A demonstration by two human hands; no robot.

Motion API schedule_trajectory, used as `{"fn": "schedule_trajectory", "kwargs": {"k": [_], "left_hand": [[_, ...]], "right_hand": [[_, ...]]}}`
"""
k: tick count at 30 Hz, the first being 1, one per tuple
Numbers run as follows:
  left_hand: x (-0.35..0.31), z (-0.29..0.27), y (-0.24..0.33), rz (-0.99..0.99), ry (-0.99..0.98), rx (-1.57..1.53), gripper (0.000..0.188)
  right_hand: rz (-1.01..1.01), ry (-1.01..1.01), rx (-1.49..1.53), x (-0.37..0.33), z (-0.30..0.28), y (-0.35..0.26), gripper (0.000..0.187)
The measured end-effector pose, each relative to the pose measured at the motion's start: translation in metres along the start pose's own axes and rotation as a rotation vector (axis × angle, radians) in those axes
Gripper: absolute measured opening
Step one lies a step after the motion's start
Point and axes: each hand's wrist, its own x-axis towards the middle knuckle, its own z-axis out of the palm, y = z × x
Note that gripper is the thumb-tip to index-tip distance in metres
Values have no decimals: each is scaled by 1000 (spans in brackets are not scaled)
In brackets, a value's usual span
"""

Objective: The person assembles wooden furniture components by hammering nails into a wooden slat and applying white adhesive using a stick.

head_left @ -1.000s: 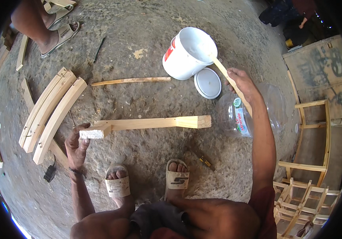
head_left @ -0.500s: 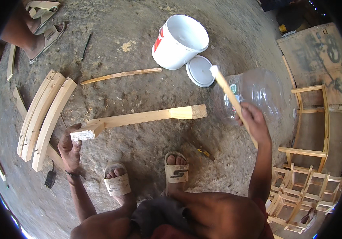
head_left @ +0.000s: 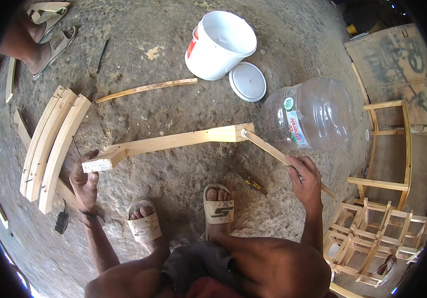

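Observation:
In my left hand (head_left: 85, 183) is the left end of a long wooden piece (head_left: 168, 143) with an angled block at each end. My fingers and thumb close around the left block, whose end face is coated white. My right hand (head_left: 305, 180) grips a thin wooden stick (head_left: 268, 147). White stuff covers the stick's tip, which touches the end of the right block (head_left: 226, 134). An open white bucket (head_left: 208, 62) stands beyond the wooden piece, with whitish residue inside. Its round lid (head_left: 247, 82) lies beside it.
A large clear plastic bottle (head_left: 317, 114) lies right of the lid. Curved wooden parts (head_left: 57, 149) with nails lie at left, and a thin strip (head_left: 146, 90) lies beyond. Wooden frames (head_left: 382, 186) stand at right. Another person's sandalled foot (head_left: 57, 49) is at far left.
My right hand has lowered the stick and swung its white tip down from near the lid onto the wooden piece's right end. My left hand still holds the other end.

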Motion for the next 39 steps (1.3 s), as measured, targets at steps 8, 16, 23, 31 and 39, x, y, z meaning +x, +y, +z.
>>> {"fn": "schedule_trajectory", "kwargs": {"k": [8,16,23,31,39], "left_hand": [[0,-1,3,12,6,22,75],[1,-1,1,25,-4,17,70],[1,-1,4,23,-2,18,67],[1,1,3,10,-3,32,67],[1,-4,-3,41,-8,39,64]], "right_hand": [[-51,52,-177,-2,-8,-4,37],[-17,40,-76,-1,1,1,35],[-13,52,41,5,4,-12,31],[44,80,30,-13,8,17,31],[120,-15,94,-13,22,-27,31]]}}
